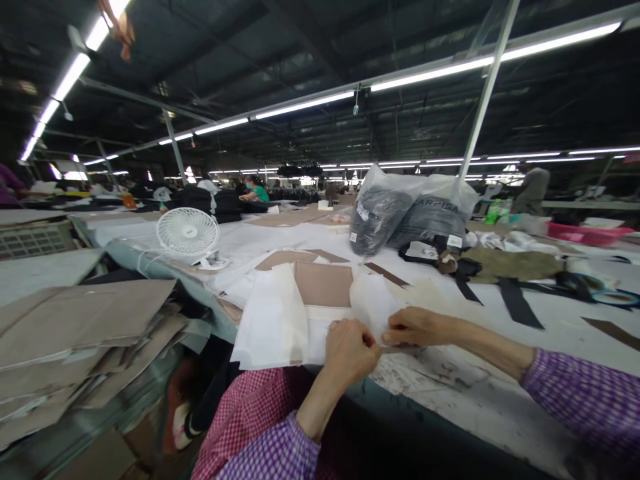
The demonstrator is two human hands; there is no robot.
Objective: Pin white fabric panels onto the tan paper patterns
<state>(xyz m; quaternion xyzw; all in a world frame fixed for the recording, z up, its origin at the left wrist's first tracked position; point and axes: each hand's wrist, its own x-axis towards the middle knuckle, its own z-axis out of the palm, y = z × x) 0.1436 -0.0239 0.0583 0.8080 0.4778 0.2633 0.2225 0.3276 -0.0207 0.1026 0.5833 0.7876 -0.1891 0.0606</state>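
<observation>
In front of me at the table edge lies a brown panel with thin white sheets spread out on both sides of it. The white sheet on the left has a cream-coloured strip along it and reaches over the edge towards my lap. My left hand is closed in a pinch at the near edge of the right-hand white sheet. Just to the right, my right hand pinches the same sheet near its corner. The fingertips of both hands are close together, and the material between them is partly hidden.
A white fan stands at the left. Stacked brown panels lie on a lower surface at far left. Behind the work are plastic-wrapped grey bundles. Black straps, tape rolls and a pink basket lie at right.
</observation>
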